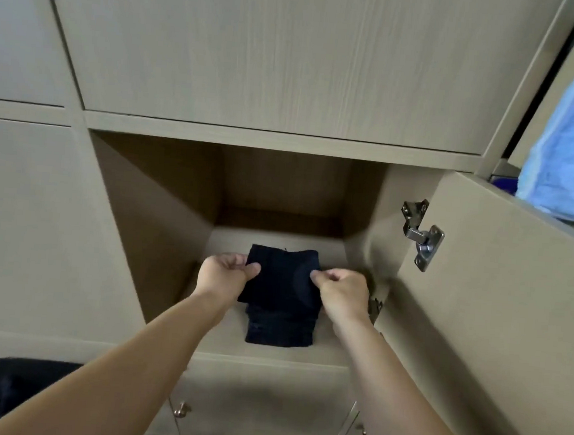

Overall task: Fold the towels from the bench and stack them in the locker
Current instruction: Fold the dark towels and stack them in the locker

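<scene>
Two bare forearms are reaching from the near edge into the open locker [162, 207]. The left hand [226, 274] and right hand [341, 290] are each pinching, thumb against curled fingers, one side edge of a folded dark towel [279, 275]. They are holding it between them over a lower dark folded pile [280, 328], which is lying on the locker floor with its layers too dark to count. One locker door [496, 285] is standing open at right, and one light blue cloth [573, 137] is hanging far right.

A single wide-angle camera on the person's head looks forward and down at close range into the open beige wood-grain locker compartment [162, 214], which sits mid-frame. Right of that compartment, its swung-open beige door [495, 302] reaches the frame edge. Above the compartment, a closed beige panel [274, 51] leans with the lens.
</scene>
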Available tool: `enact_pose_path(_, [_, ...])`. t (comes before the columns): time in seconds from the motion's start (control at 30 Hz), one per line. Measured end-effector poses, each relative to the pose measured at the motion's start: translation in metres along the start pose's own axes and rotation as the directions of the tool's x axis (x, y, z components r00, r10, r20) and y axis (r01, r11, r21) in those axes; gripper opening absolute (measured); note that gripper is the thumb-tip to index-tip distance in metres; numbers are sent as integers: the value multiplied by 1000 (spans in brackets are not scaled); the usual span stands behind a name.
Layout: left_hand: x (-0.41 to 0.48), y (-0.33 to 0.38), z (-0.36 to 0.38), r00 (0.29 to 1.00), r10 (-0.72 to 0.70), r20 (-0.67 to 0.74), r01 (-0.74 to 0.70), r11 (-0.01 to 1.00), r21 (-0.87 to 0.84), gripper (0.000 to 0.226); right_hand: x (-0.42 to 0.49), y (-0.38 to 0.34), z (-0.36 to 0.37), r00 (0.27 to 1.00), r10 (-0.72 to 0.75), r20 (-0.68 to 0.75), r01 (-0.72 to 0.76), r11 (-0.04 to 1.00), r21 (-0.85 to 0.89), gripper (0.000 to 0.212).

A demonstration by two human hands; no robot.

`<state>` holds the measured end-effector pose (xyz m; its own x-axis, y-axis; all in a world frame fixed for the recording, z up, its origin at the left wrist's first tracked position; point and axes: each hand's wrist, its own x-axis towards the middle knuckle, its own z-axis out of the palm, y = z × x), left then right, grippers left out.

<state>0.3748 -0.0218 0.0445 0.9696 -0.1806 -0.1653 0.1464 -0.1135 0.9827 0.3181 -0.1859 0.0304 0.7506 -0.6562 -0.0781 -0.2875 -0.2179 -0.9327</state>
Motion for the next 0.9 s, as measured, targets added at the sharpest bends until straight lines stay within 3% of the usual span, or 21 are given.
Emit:
enact_pose_path(0.17, [43,-1,16,999,28,-19,-28,999,19,12,45,4,10,999,38,-24,-38,999,8,17])
enact_pose_path(0.4, [66,-32,26,1000,20,-9,-20,1000,9,26,62,28,20,999,30,-41,-29,999,18,21])
enact_pose_path(0.47, [71,-39,27,999,26,-25,-25,999,37,12,63,34,21,998,13,-63,-13,1000,8,21])
enact_pose_path(0.57, [74,-43,27,999,23,-38,-19,994,107,35,62,37,22,997,-27,-70,27,1000,-5,20])
enact_pose_path(0.63, [75,-46,26,998,41,-51,-33,988,148,40,60,38,21,997,-55,-57,54,998,-21,15])
enact_pose_path(0.8, [65,-45,18,976,217,-5,-203,920,335,39,56,42,12,956,-280,-83,269,956,-120,21])
enact_pose_path(0.9, [58,-45,17,926,337,170,-377,801,465,41,54,41,9,932,-348,100,361,916,-176,42])
